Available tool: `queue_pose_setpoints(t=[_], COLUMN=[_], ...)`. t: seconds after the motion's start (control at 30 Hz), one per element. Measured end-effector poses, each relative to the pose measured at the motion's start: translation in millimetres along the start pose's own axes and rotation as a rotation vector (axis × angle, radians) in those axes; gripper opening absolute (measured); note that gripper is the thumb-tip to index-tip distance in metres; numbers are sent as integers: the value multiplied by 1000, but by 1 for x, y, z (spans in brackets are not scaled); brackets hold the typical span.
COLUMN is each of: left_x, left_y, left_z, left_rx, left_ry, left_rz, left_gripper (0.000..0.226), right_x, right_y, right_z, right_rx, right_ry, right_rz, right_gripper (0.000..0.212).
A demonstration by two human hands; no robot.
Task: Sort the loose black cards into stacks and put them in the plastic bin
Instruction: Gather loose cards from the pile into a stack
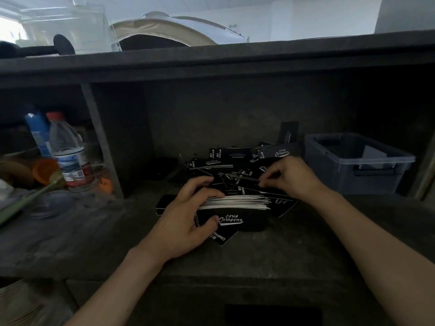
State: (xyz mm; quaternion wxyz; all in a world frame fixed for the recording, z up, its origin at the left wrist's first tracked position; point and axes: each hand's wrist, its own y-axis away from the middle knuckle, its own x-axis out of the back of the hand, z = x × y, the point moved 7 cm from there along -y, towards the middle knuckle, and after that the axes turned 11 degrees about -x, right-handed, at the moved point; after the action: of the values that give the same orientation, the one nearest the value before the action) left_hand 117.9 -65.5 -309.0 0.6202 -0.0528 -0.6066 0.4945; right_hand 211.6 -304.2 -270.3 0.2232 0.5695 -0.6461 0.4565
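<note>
Two hands: left hand, right hand. One gathered stack of black cards, gripped in the left; one single card pinched in the right. One loose heap, too many and too overlapped to count. One upright card at the far wall. One plastic bin, far right. One clear bottle and one blue container, far left.

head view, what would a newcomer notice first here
A heap of loose black cards sprawls mid-shelf. In front of it the left hand grips a white-edged stack, while the right hand pinches one card. A grey plastic bin sits at far right.
</note>
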Motion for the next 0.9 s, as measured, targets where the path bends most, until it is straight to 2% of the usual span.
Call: queue_pose_setpoints(t=[0.07,0.1,0.13,0.23,0.3,0.33,0.4,0.47,0.53,0.6,0.7,0.77,0.8,0.83,0.9], left_x=[1,1,2,1,0,0,-1,-2,-2,-1,0,1,1,2,3], left_y=[0,0,0,0,0,1,1,2,1,1,0,0,0,1,0], left_z=[2,3,4,5,2,0,-3,-3,-2,0,2,2,2,3,5], left_rx=[-10,-12,-15,-29,11,50,94,79,50,32,6,-6,-9,-9,-7], left_ry=[-10,-11,-8,-4,29,50,86,74,49,41,24,9,6,6,4], left_rz=[-6,-9,-13,-25,-29,-33,-34,-38,-44,-35,-14,-4,-3,-5,-16], left_gripper=[43,43,44,45,45,46,52,53,49,46,47,46,46,46,46], right_x=[11,13,11,-19,-31,-30,-19,-13,-20,-21,-10,2,5,6,-3], right_y=[1,3,5,24,28,25,10,-1,-3,-3,-3,-2,-1,0,4], right_z=[-6,-10,-17,-38,-38,-35,-19,-1,11,13,5,-2,-3,-5,-16], right_rx=[68,97,117,116,63,20,-18,5,-14,-6,62,107,123,124,110], right_ry=[-187,-271,-341,-398,-415,-474,-493,-117,213,263,292,250,171,30,-302], right_rz=[106,95,11,-467,-620,-602,-361,-147,-157,-159,-7,149,169,121,-129], right_gripper=[14,16,17,19,24,26,23,32,46,41,24,22,22,24,31])
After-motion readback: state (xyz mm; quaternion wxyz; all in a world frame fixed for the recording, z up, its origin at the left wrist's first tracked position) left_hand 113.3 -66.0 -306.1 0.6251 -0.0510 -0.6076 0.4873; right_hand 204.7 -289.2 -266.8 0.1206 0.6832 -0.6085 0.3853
